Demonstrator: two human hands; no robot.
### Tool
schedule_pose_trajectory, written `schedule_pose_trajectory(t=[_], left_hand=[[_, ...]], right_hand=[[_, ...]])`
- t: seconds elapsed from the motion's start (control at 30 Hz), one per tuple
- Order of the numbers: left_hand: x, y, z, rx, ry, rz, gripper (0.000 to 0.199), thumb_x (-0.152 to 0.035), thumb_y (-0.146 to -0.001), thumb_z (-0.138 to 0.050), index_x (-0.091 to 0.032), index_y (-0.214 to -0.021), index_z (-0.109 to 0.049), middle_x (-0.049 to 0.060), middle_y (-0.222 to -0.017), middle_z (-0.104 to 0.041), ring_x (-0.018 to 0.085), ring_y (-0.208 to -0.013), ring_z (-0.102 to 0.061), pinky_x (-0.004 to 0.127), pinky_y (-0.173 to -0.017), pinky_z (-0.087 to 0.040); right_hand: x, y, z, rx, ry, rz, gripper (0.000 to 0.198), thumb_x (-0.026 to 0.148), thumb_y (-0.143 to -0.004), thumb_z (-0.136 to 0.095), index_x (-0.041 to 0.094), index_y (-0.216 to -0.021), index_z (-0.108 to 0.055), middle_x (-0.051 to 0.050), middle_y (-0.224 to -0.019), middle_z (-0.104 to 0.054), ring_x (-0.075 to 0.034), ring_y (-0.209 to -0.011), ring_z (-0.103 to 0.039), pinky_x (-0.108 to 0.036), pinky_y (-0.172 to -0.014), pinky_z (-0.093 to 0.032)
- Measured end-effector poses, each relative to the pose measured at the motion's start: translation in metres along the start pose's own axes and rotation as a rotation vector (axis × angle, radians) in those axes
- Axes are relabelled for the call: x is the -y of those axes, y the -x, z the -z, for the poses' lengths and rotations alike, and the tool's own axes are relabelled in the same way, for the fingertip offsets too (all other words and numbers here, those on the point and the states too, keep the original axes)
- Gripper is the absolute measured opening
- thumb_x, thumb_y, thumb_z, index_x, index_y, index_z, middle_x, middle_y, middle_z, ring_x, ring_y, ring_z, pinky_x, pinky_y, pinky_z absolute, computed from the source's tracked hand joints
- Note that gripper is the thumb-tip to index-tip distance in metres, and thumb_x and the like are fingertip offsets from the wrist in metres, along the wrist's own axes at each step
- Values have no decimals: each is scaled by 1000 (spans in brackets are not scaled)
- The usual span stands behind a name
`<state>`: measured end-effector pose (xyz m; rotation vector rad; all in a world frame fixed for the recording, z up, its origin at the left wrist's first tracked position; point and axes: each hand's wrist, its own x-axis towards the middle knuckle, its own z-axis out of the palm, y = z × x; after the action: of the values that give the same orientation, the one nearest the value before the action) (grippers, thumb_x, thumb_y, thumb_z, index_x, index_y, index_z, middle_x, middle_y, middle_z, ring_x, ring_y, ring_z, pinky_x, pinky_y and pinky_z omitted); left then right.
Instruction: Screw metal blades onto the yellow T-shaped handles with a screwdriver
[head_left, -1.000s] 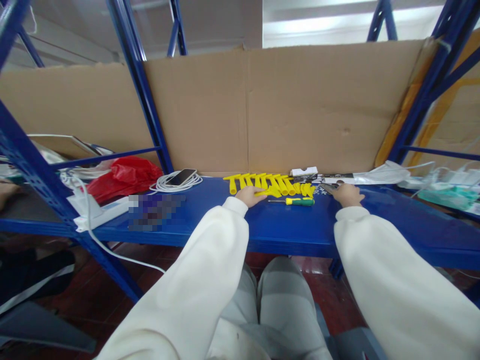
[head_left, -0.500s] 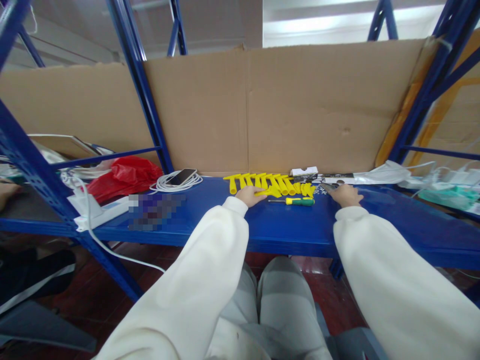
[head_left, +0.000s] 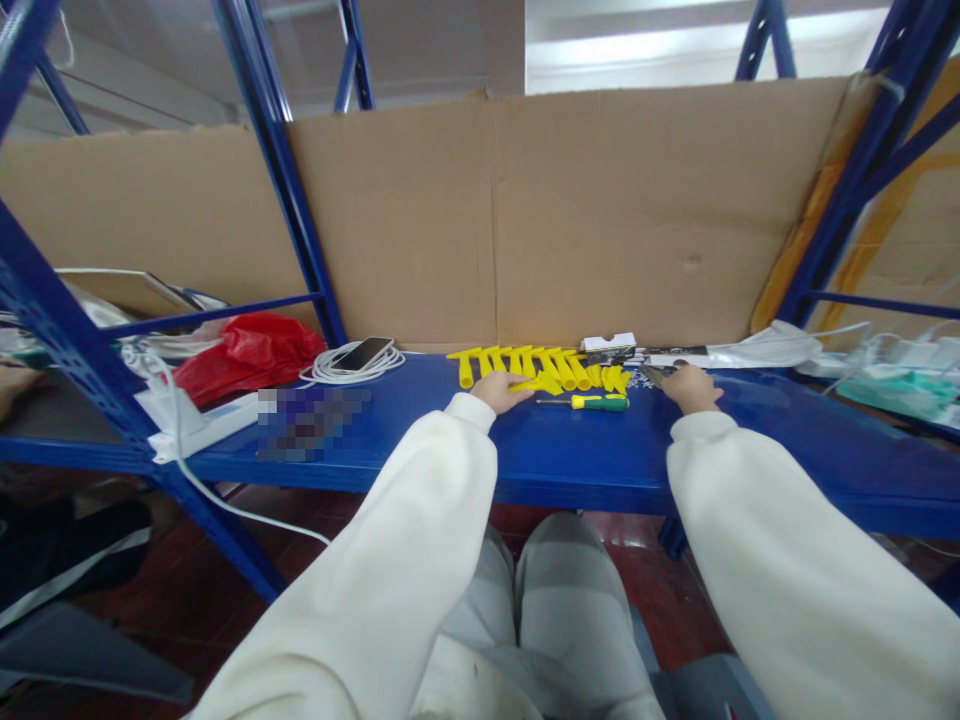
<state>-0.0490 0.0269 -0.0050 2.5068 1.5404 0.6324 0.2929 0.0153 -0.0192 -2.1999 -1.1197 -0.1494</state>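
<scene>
My left hand [head_left: 501, 392] is closed on a yellow plastic part [head_left: 537, 384], which points right over the blue shelf. Behind it several similar yellow handle-shaped parts [head_left: 517, 358] lie in a row, with smaller yellow pieces [head_left: 611, 378] at their right end. Farther right, my right hand [head_left: 691, 388] reaches down beside a scatter of small silvery pieces [head_left: 642, 380], perhaps screws. Its fingers are closed near a greyish thing too small to name. Between the hands a screwdriver [head_left: 600, 403] with a green and yellow handle lies flat, its shaft to the left.
Cardboard [head_left: 585, 210] walls off the back of the blue shelf [head_left: 577, 460]. A small white box [head_left: 609, 345] and plastic packaging [head_left: 757, 347] rest along it. At left are a phone [head_left: 365, 353] on coiled white cable [head_left: 322, 370], a red bag [head_left: 259, 350] and a power strip [head_left: 217, 422].
My right hand has shifted very slightly at the small silvery pieces. My left hand and the yellow part in it stay where they were.
</scene>
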Motion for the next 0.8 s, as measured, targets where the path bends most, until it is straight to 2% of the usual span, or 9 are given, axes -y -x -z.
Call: schedule_pose_trajectory(t=[0.07,0.13,0.27,0.33,0.47,0.53,0.67,0.8], left_hand=[[0,0,0,0,-3,-2,45,-45,-92,-64,-25,-132,-70,2,-138,-67,23,-133,-59,29,-112,-42],[0,0,0,-1,-6,-2,44,-45,-92,-64,-26,-131,-70,1,-137,-67,22,-133,-59,29,-113,-42],[-1,1,0,-4,-4,2,44,-45,-92,-65,-26,-131,-70,2,-136,-68,23,-132,-59,30,-112,-43],[-4,3,1,-17,-6,-4,46,-45,-92,-65,-26,-133,-69,2,-137,-67,24,-133,-59,30,-111,-44],[-14,6,5,-40,-38,-16,48,-46,-96,-59,-28,-140,-63,3,-143,-63,24,-134,-58,32,-111,-44],[-21,6,7,-46,-88,-7,47,-45,-97,-57,-29,-141,-62,4,-143,-64,26,-132,-59,36,-109,-46],[-35,2,7,-107,-195,29,46,-41,-98,-56,-31,-142,-61,6,-133,-70,28,-125,-64,41,-105,-50],[-52,-4,5,-157,-185,64,44,-36,-99,-54,-27,-141,-63,7,-133,-70,26,-123,-64,37,-104,-51]], right_hand=[[3,-1,2,25,20,-65,38,38,-79,-71,14,-108,-72,-25,-116,-69,-39,-117,-61,-56,-97,-45],[6,-1,5,4,7,-63,30,31,-78,-69,13,-101,-74,-24,-113,-71,-38,-113,-63,-54,-96,-46],[15,-1,10,-106,-139,33,17,27,-76,-66,14,-84,-74,-20,-96,-74,-36,-103,-66,-49,-89,-49],[23,1,11,-97,-246,138,13,27,-76,-64,16,-77,-71,-17,-89,-73,-33,-97,-67,-44,-86,-50],[45,15,11,72,-497,444,10,27,-74,-63,19,-68,-64,-9,-79,-71,-24,-82,-65,-36,-79,-51],[56,24,8,191,-597,532,9,27,-73,-62,20,-67,-63,-6,-75,-69,-21,-75,-63,-33,-73,-50],[67,38,2,362,-654,526,12,29,-70,-63,20,-63,-59,-1,-65,-63,-16,-63,-56,-28,-63,-46],[67,42,2,463,-649,474,10,26,-69,-65,20,-62,-61,0,-60,-61,-14,-58,-52,-25,-57,-43]])
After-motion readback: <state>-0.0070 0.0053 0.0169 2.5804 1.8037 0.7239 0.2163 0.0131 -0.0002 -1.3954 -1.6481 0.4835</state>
